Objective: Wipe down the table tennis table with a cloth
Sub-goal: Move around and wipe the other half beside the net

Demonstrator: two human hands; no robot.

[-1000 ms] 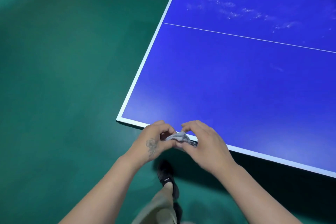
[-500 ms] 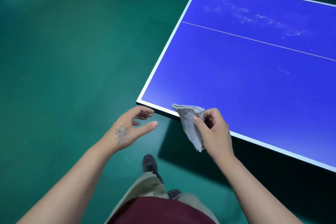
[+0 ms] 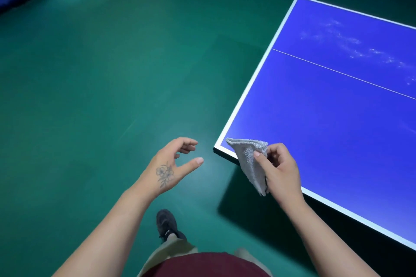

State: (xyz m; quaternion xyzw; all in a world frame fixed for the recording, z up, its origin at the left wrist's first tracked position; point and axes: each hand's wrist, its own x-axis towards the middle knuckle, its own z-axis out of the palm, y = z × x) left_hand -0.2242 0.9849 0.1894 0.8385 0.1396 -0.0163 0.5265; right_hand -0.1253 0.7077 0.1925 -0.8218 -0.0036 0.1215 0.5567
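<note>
Left of the tabletop's near corner, the left hand (image 3: 171,165) hangs over the smooth green floor (image 3: 90,96), its fingers (image 3: 188,145) loosely spread and holding nothing. Just at that corner, the right hand (image 3: 279,170) pinches a grey, fluffy terry cloth (image 3: 249,159) between thumb and curled fingers; the cloth droops in a folded, tapering shape across the white edge. The glossy blue tabletop (image 3: 337,130), with a thin white line, carries pale powdery smears far from the corner.

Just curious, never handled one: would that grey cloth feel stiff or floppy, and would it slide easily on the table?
Probably floppy: the cloth droops from the right hand. Likely light, since a pinch holds it. Its fuzzy pile may drag slightly on the smooth table.
</note>
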